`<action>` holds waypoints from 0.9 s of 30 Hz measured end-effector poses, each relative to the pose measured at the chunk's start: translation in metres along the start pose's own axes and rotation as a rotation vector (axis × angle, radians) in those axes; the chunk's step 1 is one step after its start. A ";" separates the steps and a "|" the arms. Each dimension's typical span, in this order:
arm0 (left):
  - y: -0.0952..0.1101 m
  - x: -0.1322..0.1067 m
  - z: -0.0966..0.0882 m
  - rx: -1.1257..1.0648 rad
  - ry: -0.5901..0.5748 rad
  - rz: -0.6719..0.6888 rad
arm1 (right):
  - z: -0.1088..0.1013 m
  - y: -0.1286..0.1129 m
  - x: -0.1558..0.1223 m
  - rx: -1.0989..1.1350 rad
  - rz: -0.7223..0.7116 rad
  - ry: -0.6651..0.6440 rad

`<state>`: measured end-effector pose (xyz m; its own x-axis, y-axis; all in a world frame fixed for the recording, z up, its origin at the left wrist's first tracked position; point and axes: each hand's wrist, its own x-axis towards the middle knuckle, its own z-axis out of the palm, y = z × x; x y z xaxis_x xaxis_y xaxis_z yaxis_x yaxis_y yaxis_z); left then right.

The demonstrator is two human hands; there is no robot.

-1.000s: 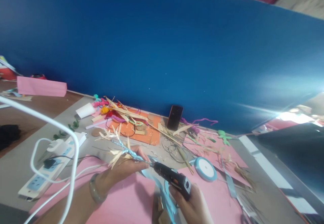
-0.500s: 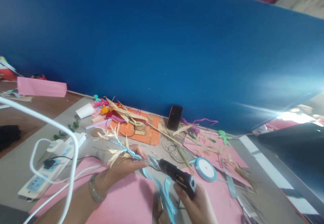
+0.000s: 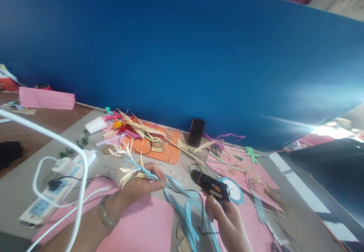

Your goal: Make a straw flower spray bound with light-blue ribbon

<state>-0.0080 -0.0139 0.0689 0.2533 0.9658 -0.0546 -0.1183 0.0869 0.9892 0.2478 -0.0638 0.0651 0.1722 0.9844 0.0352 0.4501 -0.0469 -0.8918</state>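
My left hand (image 3: 139,189) pinches a thin stem wrapped in light blue ribbon (image 3: 139,167), with pale dried leaves sticking out of it. The loose blue ribbon (image 3: 186,206) curls down from the stem over the pink paper (image 3: 142,227). My right hand (image 3: 227,221) grips a black hot glue gun (image 3: 210,183), its nozzle pointing left and lifted clear of the stem. A roll of blue ribbon (image 3: 234,189) lies just behind the gun.
A white power strip (image 3: 54,189) with white cables (image 3: 57,149) lies at the left. Dried leaves, pipe cleaners and an orange sheet (image 3: 153,147) clutter the back of the table. A dark phone (image 3: 196,131) leans on the blue wall. More pink sheets (image 3: 241,168) lie at the right.
My right hand has drawn the glue gun away from the stem, up and to the right. My left hand keeps its hold on the stem in much the same spot.
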 end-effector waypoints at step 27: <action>-0.028 0.007 -0.005 -0.121 -0.092 0.018 | -0.006 0.094 0.050 -1.042 -0.332 0.144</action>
<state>-0.0082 -0.0084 0.0405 0.3361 0.9416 -0.0192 -0.2366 0.1042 0.9660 0.3042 -0.0197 -0.0147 -0.0240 0.9488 0.3150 0.9995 0.0298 -0.0137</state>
